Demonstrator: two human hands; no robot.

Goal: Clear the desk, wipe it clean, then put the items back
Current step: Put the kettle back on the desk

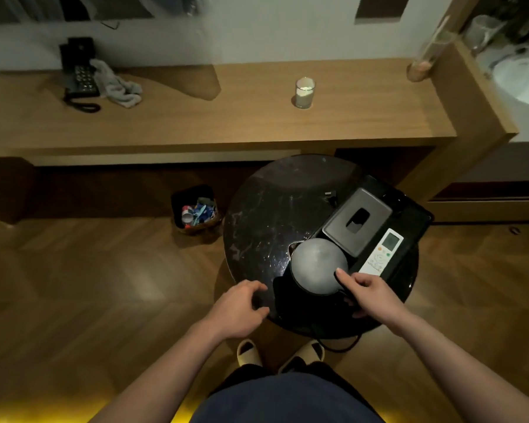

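Kettle [318, 267], domed and grey, stands at the near edge of the round dark bench [266, 215], touching the near corner of a black tray [416, 215] that carries a tissue box [358, 221] and a white remote [384, 251]. The right hand [370, 293] is curled round the kettle's dark handle with the forefinger laid out along the lid's edge; the left hand [242, 305] hovers just beside the kettle, fingers loosely spread and holding nothing.

Chief risk, as I judge it, is the power cord [339, 346]: it loops off the near edge toward the floor, and a lift could draw it taut and drag the base, or catch a slippered foot below. Tilting the kettle in a one-handed lift might spill any water inside; whether it holds any cannot be told in this dim light. Swinging it right could knock the remote off the tray. On the long wooden bench behind, a cloth [119, 87] lies by a telephone [80, 71], with a glass [304, 93] near the middle.
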